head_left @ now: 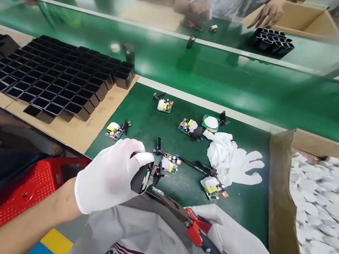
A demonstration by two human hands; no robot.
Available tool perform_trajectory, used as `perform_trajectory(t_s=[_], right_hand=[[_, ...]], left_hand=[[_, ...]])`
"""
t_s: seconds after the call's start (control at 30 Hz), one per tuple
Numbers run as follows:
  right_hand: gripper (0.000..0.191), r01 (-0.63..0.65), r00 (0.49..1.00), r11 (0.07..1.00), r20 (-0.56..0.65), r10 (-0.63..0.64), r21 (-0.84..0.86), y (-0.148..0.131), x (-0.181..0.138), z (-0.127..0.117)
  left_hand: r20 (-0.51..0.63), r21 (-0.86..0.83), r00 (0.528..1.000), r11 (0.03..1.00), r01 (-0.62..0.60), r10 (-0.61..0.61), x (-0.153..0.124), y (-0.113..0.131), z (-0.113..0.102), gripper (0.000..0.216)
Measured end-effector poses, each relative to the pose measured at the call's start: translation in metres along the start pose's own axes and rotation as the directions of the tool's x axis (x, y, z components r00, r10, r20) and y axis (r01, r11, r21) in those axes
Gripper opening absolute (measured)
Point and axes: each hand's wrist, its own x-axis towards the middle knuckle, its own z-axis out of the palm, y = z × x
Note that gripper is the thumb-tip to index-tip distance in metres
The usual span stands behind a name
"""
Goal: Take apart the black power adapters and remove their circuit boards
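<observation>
My left hand (112, 173), in a white glove, grips a small black plastic case (139, 179) with part of a circuit board and wires showing at its open end. A black plug piece (157, 174) hangs on wires beside that end. My right hand (239, 245), also gloved, is wrapped round long-nose pliers (176, 206) with red and black handles. The pliers' tips point toward the case, a little apart from it. Just beyond, a circuit board (170, 164) lies on the green mat (145, 119), near a black pen-like tool (197, 165).
Several more boards, such as one at the back (165, 106), lie on the mat. A loose white glove (235, 159) rests at right, beside a carton (278, 213) of white pads. Rows of black cases (57, 79) stand on cardboard at left. A co-worker's hands (269, 12) show across the belt (244, 79).
</observation>
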Motion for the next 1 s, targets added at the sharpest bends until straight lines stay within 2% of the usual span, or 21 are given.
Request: perform_trajectory(t_s=[0.13, 0.33, 0.47, 0.5, 0.6, 0.63, 0.7, 0.73, 0.83, 0.93, 1.0], right_hand=[[0.027, 0.012, 0.999, 0.998, 0.051, -0.009, -0.054, -0.011, 0.014, 0.000], [0.027, 0.023, 1.000, 0.997, 0.011, -0.023, -0.076, -0.018, 0.015, 0.001], [0.021, -0.101, 0.994, 0.990, -0.045, 0.098, -0.095, -0.016, 0.013, 0.001], [0.021, -0.145, 0.987, 0.985, -0.083, 0.138, -0.092, -0.015, 0.013, 0.001], [0.053, -0.221, 0.961, 0.971, -0.193, 0.201, -0.092, -0.015, 0.016, 0.000], [0.054, -0.228, 0.959, 0.968, -0.195, 0.205, -0.105, -0.016, 0.018, -0.001], [0.035, -0.242, 0.965, 0.958, -0.144, 0.220, -0.156, -0.020, 0.021, -0.002], [0.032, -0.252, 0.965, 0.949, -0.122, 0.231, -0.191, -0.022, 0.022, -0.003], [0.045, -0.295, 0.955, 0.906, -0.134, 0.267, -0.304, -0.027, 0.022, -0.005], [0.044, -0.301, 0.950, 0.887, -0.192, 0.247, -0.349, -0.024, 0.017, -0.013], [0.044, -0.304, 0.944, 0.896, -0.228, 0.238, -0.323, -0.015, 0.011, -0.023]], left_hand=[[-0.024, -0.019, 0.998, 0.998, -0.061, 0.060, -0.002, -0.001, 0.000, 0.047], [-0.063, -0.007, 0.990, 0.992, -0.128, 0.127, 0.009, 0.003, -0.001, 0.030], [-0.062, 0.040, 0.975, 0.976, -0.212, 0.214, 0.015, 0.003, 0.002, 0.036], [-0.053, 0.058, 0.970, 0.971, -0.232, 0.235, 0.016, 0.002, 0.003, 0.040], [0.034, 0.132, 0.965, 0.956, -0.262, 0.260, 0.019, 0.003, 0.005, 0.048], [0.073, 0.159, 0.961, 0.948, -0.274, 0.266, 0.021, 0.004, 0.005, 0.049], [0.130, 0.199, 0.948, 0.929, -0.313, 0.292, 0.027, 0.008, 0.005, 0.047], [0.151, 0.204, 0.939, 0.920, -0.335, 0.309, 0.031, 0.010, 0.005, 0.043], [0.217, 0.184, 0.905, 0.895, -0.406, 0.366, 0.048, 0.016, 0.006, 0.031], [0.275, 0.186, 0.872, 0.867, -0.462, 0.406, 0.067, 0.009, 0.001, 0.018], [0.258, 0.208, 0.889, 0.877, -0.434, 0.379, 0.078, -0.005, -0.008, 0.016]])
